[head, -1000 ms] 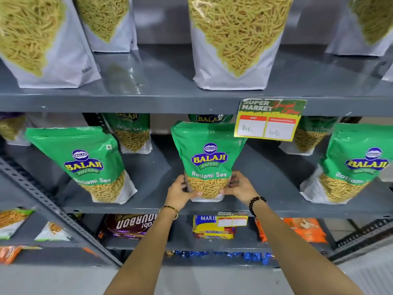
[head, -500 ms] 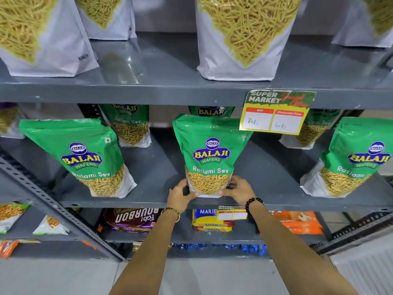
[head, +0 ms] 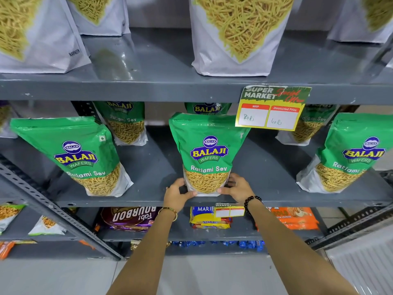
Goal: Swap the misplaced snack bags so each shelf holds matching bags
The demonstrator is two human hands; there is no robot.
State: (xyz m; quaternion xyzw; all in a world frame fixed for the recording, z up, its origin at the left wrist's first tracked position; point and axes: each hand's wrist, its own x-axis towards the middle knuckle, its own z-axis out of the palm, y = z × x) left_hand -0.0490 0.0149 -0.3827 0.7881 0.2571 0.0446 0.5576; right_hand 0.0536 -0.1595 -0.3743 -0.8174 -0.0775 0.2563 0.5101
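Observation:
A green Balaji Ratlami Sev bag (head: 208, 150) stands upright at the middle of the grey middle shelf (head: 148, 201). My left hand (head: 177, 193) grips its lower left corner and my right hand (head: 237, 187) grips its lower right corner. Matching green bags stand to the left (head: 74, 152) and to the right (head: 348, 152), with more of them behind. On the upper shelf (head: 148, 90) stand white bags of yellow sev, one directly above (head: 238, 35) and one at the left (head: 36, 33).
A price tag (head: 273, 108) hangs from the upper shelf's front edge, just right of the held bag's top. The lower shelf holds a Bourbon pack (head: 129, 218), Marie biscuits (head: 207, 218) and an orange cookie pack (head: 293, 217). A perforated upright (head: 53, 211) slants at the left.
The bag has been set a little further back and more upright on the middle shelf. Both hands stay at its bottom corners. The view has shifted slightly.

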